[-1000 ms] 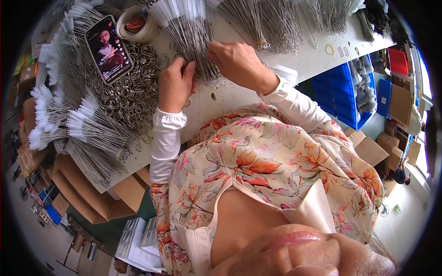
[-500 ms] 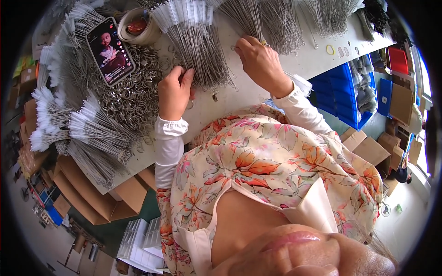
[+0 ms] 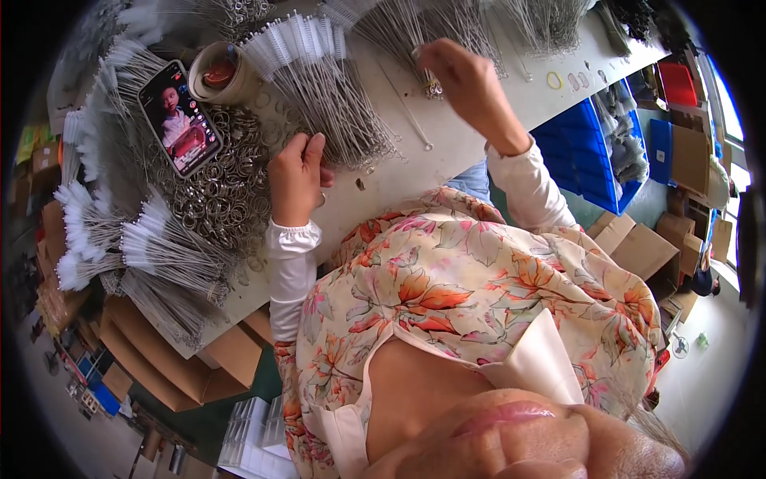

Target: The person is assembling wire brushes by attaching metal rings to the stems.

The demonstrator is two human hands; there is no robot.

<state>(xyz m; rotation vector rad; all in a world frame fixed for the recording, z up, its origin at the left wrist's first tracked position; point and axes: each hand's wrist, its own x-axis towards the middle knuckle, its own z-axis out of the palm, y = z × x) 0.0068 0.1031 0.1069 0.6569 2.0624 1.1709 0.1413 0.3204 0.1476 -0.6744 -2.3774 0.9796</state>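
Our left hand (image 3: 297, 177) curls, fingertips pressed on the wire brush bundle (image 3: 331, 104); right of that bundle, our right hand (image 3: 467, 84) pinches thin wire brushes (image 3: 423, 36).

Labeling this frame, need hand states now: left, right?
Left hand: curled shut, resting against the wire brush bundle; what it holds cannot be told.
Right hand: fingers pinched on thin wire brushes.
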